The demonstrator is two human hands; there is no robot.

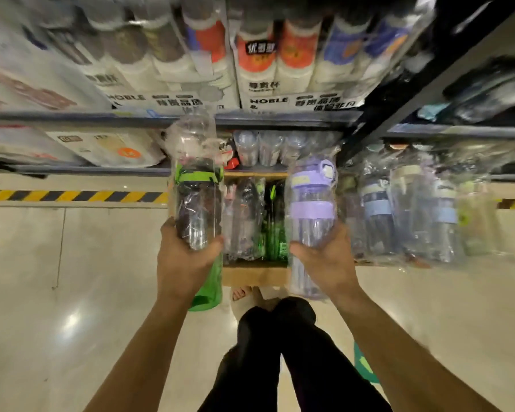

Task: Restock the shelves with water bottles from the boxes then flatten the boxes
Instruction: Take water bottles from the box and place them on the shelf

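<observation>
Nearest the camera, the person's dark-trousered legs [268, 352] are standing on the glossy pale floor [72, 292], with both bare forearms reaching forward. The left hand [185, 263] is closing its grip around the base of a clear plastic-wrapped water bottle with a green lid band [197, 185], holding it upright; a green translucent bottle [210, 288] is showing just below that hand, though how it is held cannot be told. The right hand [324, 260] is gripping the lower body of a plastic-wrapped water bottle with a purple lid and purple sleeve [311, 203], also upright.

Between and beyond the hands, an open brown cardboard box [254, 275] is sitting on the floor, holding more wrapped bottles [250, 221], green and dark ones among them. To the right, a row of wrapped bottles with blue and pale bands [411, 215] is standing close together. Farther back, the dark metal shelf rails [280, 118] are carrying clear cups [265, 147] and stacked packs of printed paper cups [259, 55].

Restocking appears to be under way, with the box far from empty. The loose, slippery wrapping could be letting either bottle slide through a one-handed hold, particularly on the left, where the hand is sitting low on a tall bottle. Pushing a bottle into the crowded row could also be toppling its neighbours.
</observation>
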